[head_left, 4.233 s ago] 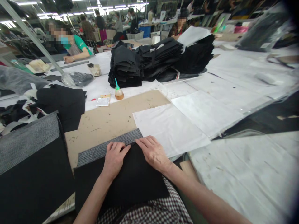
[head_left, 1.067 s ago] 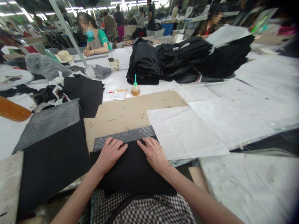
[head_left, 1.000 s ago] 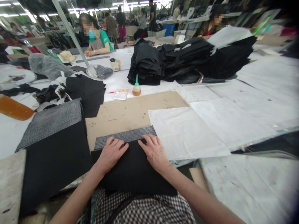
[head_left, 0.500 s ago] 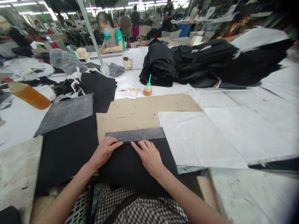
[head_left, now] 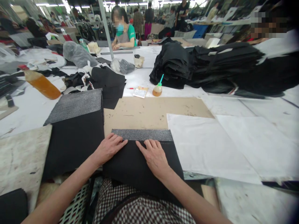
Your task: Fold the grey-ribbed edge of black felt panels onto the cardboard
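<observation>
In the lower centre, our left hand and right hand lie half-spread on the black panel, gripping nothing; uneven pressure could skew its ribbed strip.

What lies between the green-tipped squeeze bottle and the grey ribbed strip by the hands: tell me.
In the head view, the tan sheet, marked with dark flecks, lies between the green-tipped bottle and the grey ribbed strip.
</observation>
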`<state>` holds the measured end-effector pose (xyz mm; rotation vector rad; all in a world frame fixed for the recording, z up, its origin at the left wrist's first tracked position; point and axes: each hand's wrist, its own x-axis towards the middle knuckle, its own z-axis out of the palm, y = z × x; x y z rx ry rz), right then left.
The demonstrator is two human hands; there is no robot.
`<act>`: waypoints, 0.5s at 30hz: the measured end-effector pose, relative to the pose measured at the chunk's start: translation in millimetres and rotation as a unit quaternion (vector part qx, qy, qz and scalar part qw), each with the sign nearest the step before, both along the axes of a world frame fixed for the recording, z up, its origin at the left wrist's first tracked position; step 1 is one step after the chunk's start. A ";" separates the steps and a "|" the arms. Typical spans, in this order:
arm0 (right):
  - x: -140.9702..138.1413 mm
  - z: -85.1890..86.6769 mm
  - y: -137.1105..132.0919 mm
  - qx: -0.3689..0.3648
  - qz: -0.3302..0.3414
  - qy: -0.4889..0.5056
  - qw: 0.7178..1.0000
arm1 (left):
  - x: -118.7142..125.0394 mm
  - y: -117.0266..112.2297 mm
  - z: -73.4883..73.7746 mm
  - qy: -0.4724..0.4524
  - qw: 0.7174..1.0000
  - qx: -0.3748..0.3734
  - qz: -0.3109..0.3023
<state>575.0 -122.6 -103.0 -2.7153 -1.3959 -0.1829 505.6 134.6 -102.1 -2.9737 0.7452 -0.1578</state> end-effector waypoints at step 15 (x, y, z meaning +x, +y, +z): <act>-16.9 -25.9 46.8 0.086 0.046 0.060 0.993 | -9.8 29.9 -18.9 0.009 0.968 -0.230 0.103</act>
